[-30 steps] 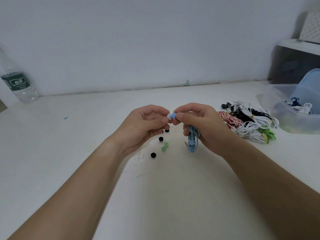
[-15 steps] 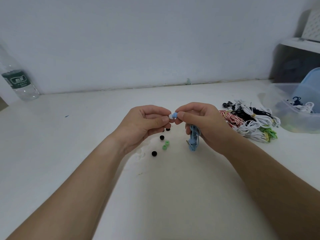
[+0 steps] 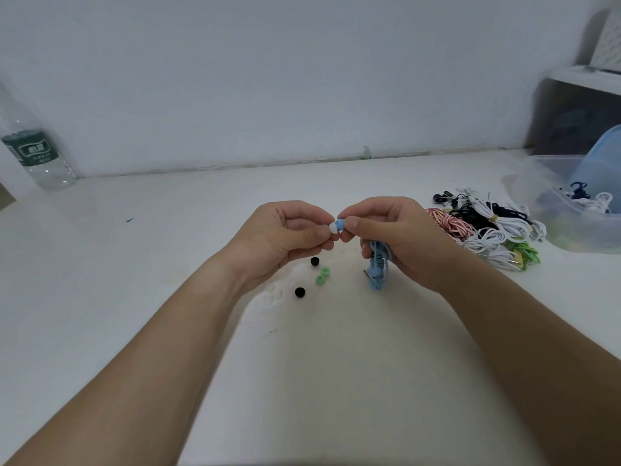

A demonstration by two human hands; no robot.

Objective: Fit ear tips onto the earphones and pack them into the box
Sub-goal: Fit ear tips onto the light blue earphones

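Observation:
My right hand [image 3: 396,238] holds the blue earphones [image 3: 378,267]: thumb and forefinger pinch one blue earbud [image 3: 340,224], and the coiled blue cable hangs below the palm. My left hand [image 3: 285,238] pinches a white ear tip [image 3: 333,227] that touches the earbud's end. On the white table [image 3: 100,264] under my hands lie two black ear tips [image 3: 299,292], two green ear tips [image 3: 322,276] and faint clear ones [image 3: 274,290]. The clear plastic box [image 3: 571,210] stands at the far right.
A pile of coiled earphones [image 3: 487,230], white, black, red-striped and green, lies right of my hands beside the box. A blue lid [image 3: 601,163] leans in the box. A water bottle [image 3: 35,156] stands at the far left against the wall.
Both hands have stayed pressed together at the earbud with only slight finger shifts. The view has moved a little.

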